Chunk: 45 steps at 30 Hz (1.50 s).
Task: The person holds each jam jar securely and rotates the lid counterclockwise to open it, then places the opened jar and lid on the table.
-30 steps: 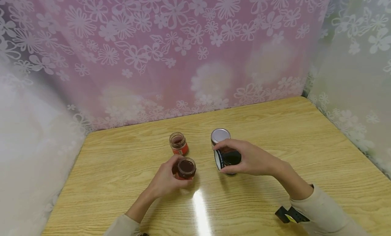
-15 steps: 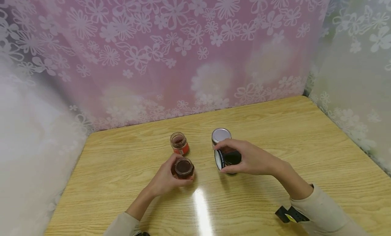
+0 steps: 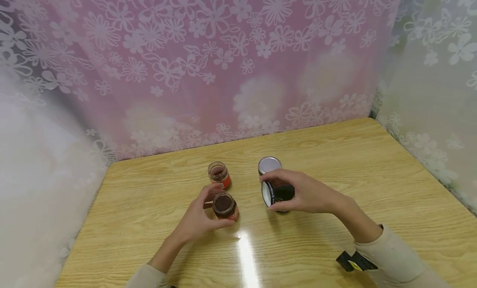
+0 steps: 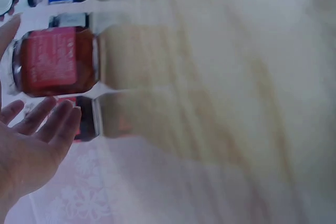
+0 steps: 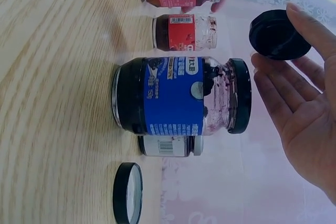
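An uncapped jar with a red label (image 3: 225, 206) stands upright on the table, dark jam inside. My left hand (image 3: 197, 217) is spread around its left side, and a gap shows between palm and glass. In the left wrist view those fingers (image 4: 65, 121) are extended below the jar. My right hand (image 3: 309, 193) pinches a black lid (image 5: 279, 34) on edge between thumb and fingers, its pale inner side facing left in the head view. Under that hand, mostly covered in the head view, stands a blue-labelled jar (image 5: 173, 95) with a black lid on.
Behind the red-labelled jar is a smaller open jar with a red label (image 3: 219, 176). A jar with a silver lid (image 3: 270, 165) stands behind the blue-labelled one. Another black lid (image 5: 127, 193) lies on the wooden table (image 3: 335, 155). Floral curtains (image 3: 223, 73) border the table.
My left hand has loosened from the red-labelled jar and drawn slightly left, its fingers widening. That jar has shifted a little left. My right hand with the lid has hardly moved.
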Each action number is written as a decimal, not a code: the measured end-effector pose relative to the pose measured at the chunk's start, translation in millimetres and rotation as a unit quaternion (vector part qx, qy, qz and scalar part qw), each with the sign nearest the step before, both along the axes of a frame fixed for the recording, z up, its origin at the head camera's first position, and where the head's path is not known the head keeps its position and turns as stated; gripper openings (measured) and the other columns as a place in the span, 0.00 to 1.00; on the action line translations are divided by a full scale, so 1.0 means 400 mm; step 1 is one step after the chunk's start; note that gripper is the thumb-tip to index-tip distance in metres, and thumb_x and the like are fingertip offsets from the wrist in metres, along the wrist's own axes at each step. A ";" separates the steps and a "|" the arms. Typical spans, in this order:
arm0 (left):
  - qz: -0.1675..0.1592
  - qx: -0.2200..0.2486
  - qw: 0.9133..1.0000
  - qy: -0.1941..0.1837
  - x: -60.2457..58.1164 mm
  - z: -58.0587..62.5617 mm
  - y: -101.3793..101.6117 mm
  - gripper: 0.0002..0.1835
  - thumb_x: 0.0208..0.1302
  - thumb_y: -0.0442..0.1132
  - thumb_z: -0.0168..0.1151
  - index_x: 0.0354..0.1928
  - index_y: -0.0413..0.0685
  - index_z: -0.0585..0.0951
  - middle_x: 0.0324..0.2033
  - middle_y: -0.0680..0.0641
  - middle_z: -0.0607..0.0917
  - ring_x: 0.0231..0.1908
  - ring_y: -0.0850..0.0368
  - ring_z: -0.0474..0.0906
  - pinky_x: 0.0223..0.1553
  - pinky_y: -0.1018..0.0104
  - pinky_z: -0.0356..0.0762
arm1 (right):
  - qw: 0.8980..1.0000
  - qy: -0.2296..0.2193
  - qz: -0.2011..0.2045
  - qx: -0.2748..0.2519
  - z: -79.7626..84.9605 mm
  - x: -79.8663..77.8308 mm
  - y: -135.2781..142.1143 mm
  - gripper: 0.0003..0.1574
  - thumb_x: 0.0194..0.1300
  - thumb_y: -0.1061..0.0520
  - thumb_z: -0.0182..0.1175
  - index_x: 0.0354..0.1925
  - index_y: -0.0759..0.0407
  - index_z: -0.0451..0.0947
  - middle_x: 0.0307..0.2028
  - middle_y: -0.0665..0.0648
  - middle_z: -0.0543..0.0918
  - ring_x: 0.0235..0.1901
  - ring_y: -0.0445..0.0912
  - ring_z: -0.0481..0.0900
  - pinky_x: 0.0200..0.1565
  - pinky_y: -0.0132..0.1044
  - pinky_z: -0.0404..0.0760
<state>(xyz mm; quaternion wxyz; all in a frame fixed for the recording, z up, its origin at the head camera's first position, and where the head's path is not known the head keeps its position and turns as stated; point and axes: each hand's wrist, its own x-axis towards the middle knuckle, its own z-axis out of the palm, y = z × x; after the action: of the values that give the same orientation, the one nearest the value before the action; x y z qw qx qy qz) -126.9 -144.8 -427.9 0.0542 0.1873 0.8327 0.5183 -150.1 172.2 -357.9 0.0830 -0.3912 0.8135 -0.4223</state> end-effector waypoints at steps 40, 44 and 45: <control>-0.048 -0.345 0.834 0.427 -0.020 0.143 0.178 0.40 0.61 0.71 0.49 0.69 0.57 0.67 0.67 0.44 0.66 0.68 0.45 0.57 0.65 0.47 0.56 | 0.996 0.014 -0.064 -0.055 -0.008 0.002 0.115 0.37 0.56 0.57 0.70 0.63 0.53 0.69 0.56 0.49 0.74 0.55 0.46 0.74 0.55 0.34 0.72; -0.059 -0.359 0.830 0.423 -0.024 0.141 0.196 0.40 0.60 0.71 0.48 0.69 0.58 0.67 0.67 0.44 0.65 0.68 0.45 0.55 0.66 0.49 0.54 | 0.995 0.015 -0.079 -0.050 -0.018 0.002 0.138 0.37 0.56 0.57 0.71 0.63 0.53 0.69 0.55 0.49 0.75 0.55 0.46 0.75 0.56 0.32 0.71; -0.063 -0.364 0.828 0.422 -0.024 0.141 0.201 0.40 0.60 0.71 0.48 0.69 0.59 0.67 0.67 0.44 0.65 0.68 0.45 0.55 0.66 0.49 0.54 | 0.995 0.015 -0.081 -0.050 -0.021 0.001 0.145 0.37 0.56 0.57 0.71 0.63 0.53 0.69 0.55 0.49 0.75 0.55 0.46 0.75 0.56 0.32 0.71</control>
<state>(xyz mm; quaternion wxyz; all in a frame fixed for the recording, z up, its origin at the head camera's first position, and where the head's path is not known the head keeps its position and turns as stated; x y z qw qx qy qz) -136.5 -64.3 -371.6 -0.2056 0.4061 0.8893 0.0438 -149.7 230.0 -366.3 0.0166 -0.3338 0.8214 -0.4621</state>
